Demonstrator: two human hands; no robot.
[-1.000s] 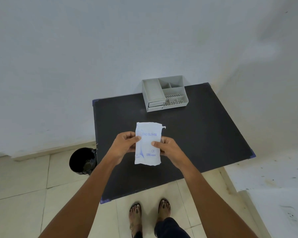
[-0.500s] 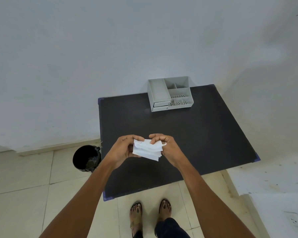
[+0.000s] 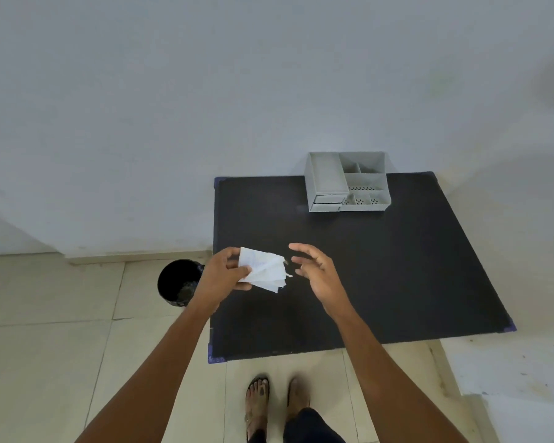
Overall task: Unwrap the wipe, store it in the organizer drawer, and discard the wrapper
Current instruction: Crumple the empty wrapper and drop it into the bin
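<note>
A crumpled white wrapper (image 3: pixel 264 270) with faint blue print is pinched in my left hand (image 3: pixel 223 274) above the left part of the black table (image 3: pixel 397 266). My right hand (image 3: pixel 314 270) hovers just right of the wrapper, fingers spread and holding nothing. The grey organizer (image 3: pixel 347 182) stands at the table's far edge against the wall, with a small shut drawer (image 3: pixel 328 199) at its front left. Whether a wipe is inside the wrapper cannot be told.
A black round bin (image 3: pixel 178 281) stands on the tiled floor just left of the table, beside my left wrist. White walls close the back and right. My sandalled feet (image 3: pixel 277 401) are at the table's near edge.
The flat wrapper held by both hands got folded and crumpled. My right hand has let go and opened; my left hand keeps it. The view has shifted, so the table sits further right.
</note>
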